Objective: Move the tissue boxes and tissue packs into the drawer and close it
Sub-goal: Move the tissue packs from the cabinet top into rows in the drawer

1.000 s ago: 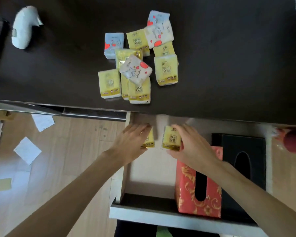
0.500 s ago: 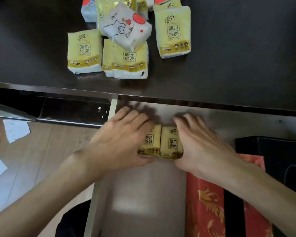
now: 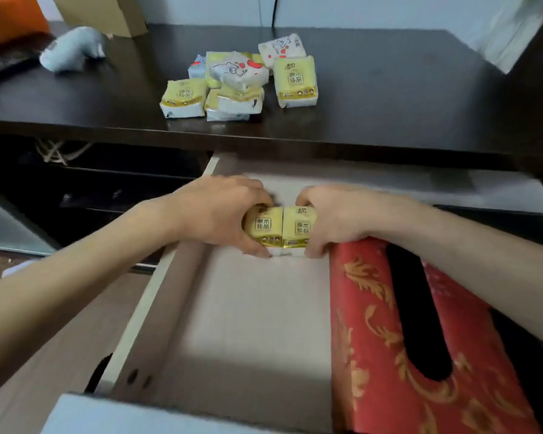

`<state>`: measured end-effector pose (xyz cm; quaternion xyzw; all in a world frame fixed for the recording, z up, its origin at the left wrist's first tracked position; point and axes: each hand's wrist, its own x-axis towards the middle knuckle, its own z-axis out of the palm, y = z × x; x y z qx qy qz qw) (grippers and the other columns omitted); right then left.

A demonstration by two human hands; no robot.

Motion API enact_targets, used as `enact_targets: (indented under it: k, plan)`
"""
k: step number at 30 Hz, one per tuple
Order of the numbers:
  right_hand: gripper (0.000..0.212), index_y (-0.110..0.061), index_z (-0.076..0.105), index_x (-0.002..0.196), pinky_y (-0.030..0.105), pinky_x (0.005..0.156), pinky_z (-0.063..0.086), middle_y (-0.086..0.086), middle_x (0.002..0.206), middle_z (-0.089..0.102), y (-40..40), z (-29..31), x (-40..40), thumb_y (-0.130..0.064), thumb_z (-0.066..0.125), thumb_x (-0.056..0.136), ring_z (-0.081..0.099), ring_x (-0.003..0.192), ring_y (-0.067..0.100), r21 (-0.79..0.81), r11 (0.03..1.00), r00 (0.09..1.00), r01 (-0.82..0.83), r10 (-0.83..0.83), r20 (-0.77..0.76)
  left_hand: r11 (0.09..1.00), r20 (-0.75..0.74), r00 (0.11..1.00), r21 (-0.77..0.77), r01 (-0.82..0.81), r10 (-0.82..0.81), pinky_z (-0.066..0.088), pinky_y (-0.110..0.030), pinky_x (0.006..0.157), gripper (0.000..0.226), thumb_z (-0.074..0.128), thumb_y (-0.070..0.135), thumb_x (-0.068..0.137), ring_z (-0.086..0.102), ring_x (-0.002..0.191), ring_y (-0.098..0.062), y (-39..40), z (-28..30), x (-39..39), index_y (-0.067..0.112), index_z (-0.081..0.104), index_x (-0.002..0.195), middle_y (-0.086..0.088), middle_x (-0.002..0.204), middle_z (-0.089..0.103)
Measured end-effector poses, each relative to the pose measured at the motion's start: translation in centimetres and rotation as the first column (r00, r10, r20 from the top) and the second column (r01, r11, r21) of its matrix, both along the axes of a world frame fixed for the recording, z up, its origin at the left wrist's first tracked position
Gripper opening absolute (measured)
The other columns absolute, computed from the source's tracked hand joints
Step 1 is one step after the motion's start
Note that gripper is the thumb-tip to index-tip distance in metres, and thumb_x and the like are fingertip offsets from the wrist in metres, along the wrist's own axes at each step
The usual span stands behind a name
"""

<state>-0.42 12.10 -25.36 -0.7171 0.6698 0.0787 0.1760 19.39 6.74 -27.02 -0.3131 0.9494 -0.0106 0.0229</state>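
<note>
The pale drawer (image 3: 239,324) is pulled out below the dark desk (image 3: 389,98). Inside it, near the back, my left hand (image 3: 213,214) grips one yellow tissue pack (image 3: 264,227) and my right hand (image 3: 336,219) grips a second yellow tissue pack (image 3: 298,228); the two packs stand pressed side by side. A red tissue box with gold pattern (image 3: 373,355) lies in the drawer on the right, under my right forearm. A black tissue box (image 3: 536,364) sits beyond it, mostly hidden. Several more tissue packs (image 3: 239,86), yellow and white, are piled on the desk.
A pale grey soft object (image 3: 72,51) lies at the desk's back left, beside a cardboard box (image 3: 107,10) and an orange thing (image 3: 10,17). Left of the drawer is a dark open shelf space (image 3: 91,183). The drawer's white front panel (image 3: 157,418) is nearest me.
My hands have brought the two yellow packs together and stood them side by side deeper in the drawer. The view has tilted up and shows more of the desk.
</note>
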Motion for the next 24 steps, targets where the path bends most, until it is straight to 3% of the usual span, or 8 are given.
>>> enact_targets:
  k: [5, 10, 12, 16, 19, 22, 24]
  plan:
    - [0.073, -0.017, 0.058, 0.126, 0.032, 0.073, 0.055, 0.005, 0.112, 0.064, 0.6, 1.1, 0.4, -0.025, 0.089, 0.06, 0.064, 0.095, 0.028, 0.027, 0.999, 0.999, 0.037, -0.038, 0.03, 0.999, 0.06, 0.998, 0.047, -0.017, 0.014, 0.052, -0.039, 0.083, 0.082, 0.058, 0.086, 0.06, 0.059, 0.104, -0.016, 0.3, 0.8, -0.1, 0.031, 0.06, 0.121, 0.01, 0.107, 0.062]
    - [0.073, -0.019, 0.061, 0.122, 0.036, 0.08, 0.06, 0.001, 0.107, 0.067, 0.4, 1.0, 0.3, -0.027, 0.09, 0.056, 0.068, 0.091, 0.024, 0.05, 0.997, 0.996, 0.06, -0.063, 0.066, 0.998, 0.022, 0.999, 0.06, -0.026, 0.024, 0.053, -0.037, 0.082, 0.081, 0.063, 0.083, 0.061, 0.059, 0.104, -0.013, 0.3, 0.9, -0.1, 0.034, 0.057, 0.126, 0.013, 0.11, 0.062]
    - [0.081, -0.021, 0.058, 0.127, 0.037, 0.083, 0.059, -0.003, 0.108, 0.066, 0.4, 1.0, 0.2, -0.034, 0.092, 0.055, 0.067, 0.092, 0.021, 0.053, 0.997, 0.993, 0.064, -0.069, 0.096, 0.997, 0.0, 0.999, 0.072, -0.033, 0.033, 0.053, -0.037, 0.084, 0.084, 0.064, 0.082, 0.06, 0.057, 0.106, -0.012, 0.4, 1.0, -0.1, 0.035, 0.054, 0.128, 0.013, 0.113, 0.061]
    - [0.095, -0.023, 0.051, 0.14, 0.037, 0.096, 0.051, -0.004, 0.129, 0.058, 1.0, 1.3, 0.0, -0.063, 0.084, 0.06, 0.058, 0.114, 0.02, -0.029, 0.997, 0.99, 0.07, -0.066, 0.123, 0.998, -0.054, 0.998, 0.048, -0.033, 0.036, 0.05, -0.036, 0.093, 0.087, 0.056, 0.086, 0.066, 0.054, 0.111, -0.011, 0.8, 1.2, -0.1, 0.032, 0.051, 0.135, 0.012, 0.12, 0.059]
    - [0.07, -0.033, 0.064, 0.124, 0.04, 0.095, 0.051, -0.015, 0.12, 0.06, 2.6, 1.4, -0.3, -0.074, 0.056, 0.067, 0.059, 0.113, 0.011, -0.327, 0.934, 0.953, 0.146, -0.045, 0.298, 0.999, -0.281, 0.959, 0.025, -0.027, 0.033, 0.052, -0.034, 0.087, 0.056, 0.05, 0.07, 0.085, 0.052, 0.103, -0.003, 1.1, 1.7, 0.5, 0.031, 0.06, 0.123, 0.014, 0.113, 0.061]
    - [0.032, -0.033, 0.071, 0.096, 0.032, 0.079, 0.053, -0.018, 0.095, 0.066, 2.8, 2.4, -1.1, -0.054, 0.052, 0.081, 0.063, 0.092, 0.003, -0.605, 0.749, 0.842, 0.27, 0.121, 0.525, 0.989, -0.595, 0.804, -0.125, -0.078, -0.012, 0.052, -0.03, 0.082, 0.02, 0.055, 0.039, 0.093, 0.054, 0.097, -0.003, 0.9, 2.4, 2.1, 0.027, 0.065, 0.106, 0.014, 0.103, 0.06]
    - [0.017, -0.034, 0.07, 0.098, 0.025, 0.073, 0.048, -0.022, 0.094, 0.065, 0.9, 4.1, -1.8, -0.04, 0.057, 0.088, 0.06, 0.089, -0.003, -0.688, 0.664, 0.816, 0.292, 0.202, 0.541, 0.97, -0.701, 0.712, -0.196, -0.145, -0.035, 0.051, -0.026, 0.084, 0.019, 0.055, 0.032, 0.093, 0.056, 0.102, -0.007, 0.0, 3.4, 2.9, 0.025, 0.065, 0.107, 0.012, 0.106, 0.061]
